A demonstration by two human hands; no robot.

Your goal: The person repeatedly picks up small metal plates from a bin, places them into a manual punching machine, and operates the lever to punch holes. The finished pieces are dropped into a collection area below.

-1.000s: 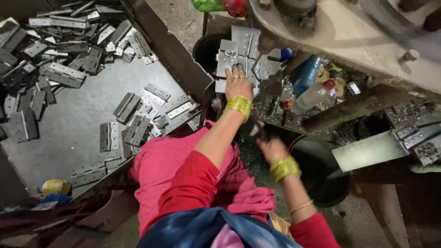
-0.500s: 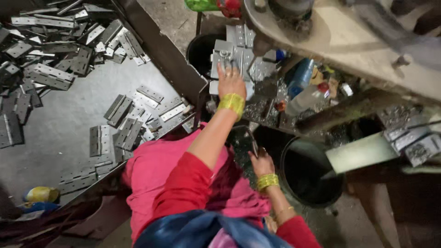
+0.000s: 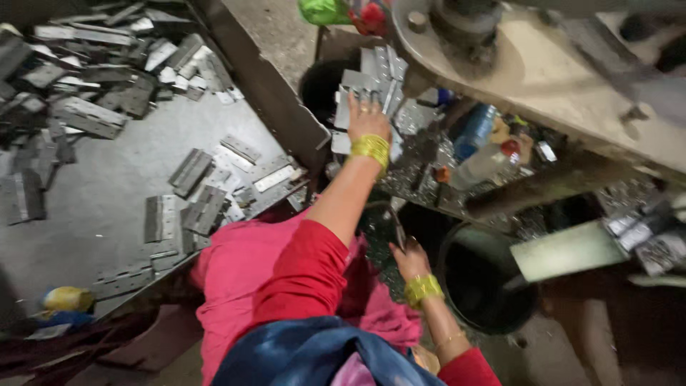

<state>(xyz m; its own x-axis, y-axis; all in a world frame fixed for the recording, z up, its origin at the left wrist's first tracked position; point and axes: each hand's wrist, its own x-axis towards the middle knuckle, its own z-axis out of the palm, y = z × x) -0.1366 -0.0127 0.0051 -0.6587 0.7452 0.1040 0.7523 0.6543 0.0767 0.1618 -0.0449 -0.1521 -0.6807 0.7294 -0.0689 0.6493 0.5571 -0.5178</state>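
Note:
My left hand [image 3: 368, 120] is stretched forward onto a stack of grey metal hinge plates [image 3: 361, 82] that stands in a dark bucket [image 3: 318, 86]. Its fingers curl over the top plates. My right hand [image 3: 411, 259] is lower and closer to my body, beside a black bucket [image 3: 486, 286]. It grips a thin dark metal piece [image 3: 394, 223] that sticks up to the left; its shape is blurred. Both wrists wear yellow bangles and the sleeves are red.
Several loose hinge plates [image 3: 207, 189] lie scattered on a grey sheet [image 3: 93, 186] at the left. A beige machine body [image 3: 543, 71] overhangs at the top right, with plastic bottles [image 3: 475, 132] and metal scrap [image 3: 421, 179] beneath it. A yellow object [image 3: 68, 299] lies at the lower left.
My right hand has drawn down and back toward my body with the thin piece. My left hand has stayed on the stacked plates. The view has shifted slightly.

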